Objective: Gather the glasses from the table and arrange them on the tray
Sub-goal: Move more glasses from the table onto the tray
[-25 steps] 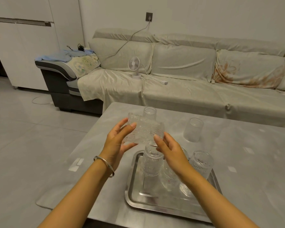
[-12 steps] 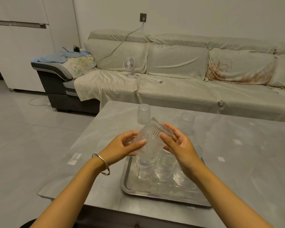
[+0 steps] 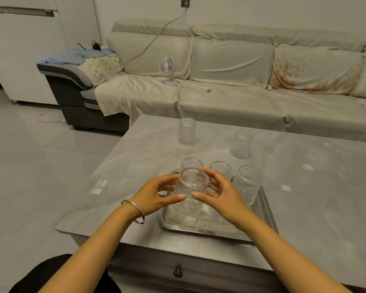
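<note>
A ribbed clear glass [image 3: 189, 193] stands upside down at the front left of the steel tray [image 3: 266, 210]. My left hand [image 3: 156, 196] and my right hand [image 3: 219, 196] both grip its sides. Three more ribbed glasses stand upside down on the tray: one behind the held glass [image 3: 191, 163], one in the middle [image 3: 221, 169] and one at the right [image 3: 248, 185]. Two frosted glasses stand upside down on the table beyond the tray, one on the left [image 3: 186, 134] and one on the right [image 3: 241, 143].
The grey table [image 3: 315, 197] has a drawer knob [image 3: 177, 271] on its front. Behind the table is a covered sofa [image 3: 241, 92] with a small white fan [image 3: 167, 68] and a cable on it. Tiled floor lies to the left.
The glass was held sideways in the air above the tray; both hands turned it upside down and lowered it to the tray's front left.
</note>
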Demonstrator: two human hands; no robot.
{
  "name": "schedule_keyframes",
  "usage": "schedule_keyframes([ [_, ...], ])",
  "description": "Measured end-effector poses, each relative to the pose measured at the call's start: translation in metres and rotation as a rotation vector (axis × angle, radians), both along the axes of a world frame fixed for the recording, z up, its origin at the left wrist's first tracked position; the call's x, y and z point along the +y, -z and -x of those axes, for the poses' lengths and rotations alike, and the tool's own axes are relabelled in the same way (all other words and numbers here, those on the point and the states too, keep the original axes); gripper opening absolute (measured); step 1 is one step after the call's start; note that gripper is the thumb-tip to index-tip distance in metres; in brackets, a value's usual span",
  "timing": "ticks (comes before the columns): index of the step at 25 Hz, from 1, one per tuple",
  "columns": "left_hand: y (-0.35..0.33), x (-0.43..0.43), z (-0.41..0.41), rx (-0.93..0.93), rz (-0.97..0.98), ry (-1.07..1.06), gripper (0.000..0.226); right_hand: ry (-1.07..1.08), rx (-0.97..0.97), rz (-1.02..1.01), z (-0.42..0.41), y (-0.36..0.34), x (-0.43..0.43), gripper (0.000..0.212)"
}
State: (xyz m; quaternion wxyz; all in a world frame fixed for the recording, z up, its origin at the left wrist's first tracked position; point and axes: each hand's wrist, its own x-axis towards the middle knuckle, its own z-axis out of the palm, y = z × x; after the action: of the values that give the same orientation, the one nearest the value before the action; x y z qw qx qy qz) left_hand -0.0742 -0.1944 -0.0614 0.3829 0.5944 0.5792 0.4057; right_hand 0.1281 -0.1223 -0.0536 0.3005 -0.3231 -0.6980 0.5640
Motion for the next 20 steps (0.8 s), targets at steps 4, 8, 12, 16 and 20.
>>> schedule_keyframes([
  [4,0.019,0.000,0.001,-0.009,0.029,-0.013,0.062,0.000,-0.044,0.006,0.000,0.014,-0.001,0.069],
  [8,0.029,0.001,0.001,-0.057,0.035,-0.009,0.056,0.008,-0.057,-0.008,0.001,0.023,0.000,0.068],
  [12,0.034,0.003,0.002,-0.088,0.042,0.006,0.054,0.019,-0.072,-0.019,0.001,0.030,0.001,0.067],
  [16,0.041,0.003,0.000,-0.156,0.064,0.004,0.051,0.017,-0.076,-0.030,0.002,0.035,0.001,0.066],
  [20,0.041,0.004,-0.001,-0.175,0.065,0.005,0.042,0.011,-0.066,-0.034,0.002,0.037,0.002,0.066],
])
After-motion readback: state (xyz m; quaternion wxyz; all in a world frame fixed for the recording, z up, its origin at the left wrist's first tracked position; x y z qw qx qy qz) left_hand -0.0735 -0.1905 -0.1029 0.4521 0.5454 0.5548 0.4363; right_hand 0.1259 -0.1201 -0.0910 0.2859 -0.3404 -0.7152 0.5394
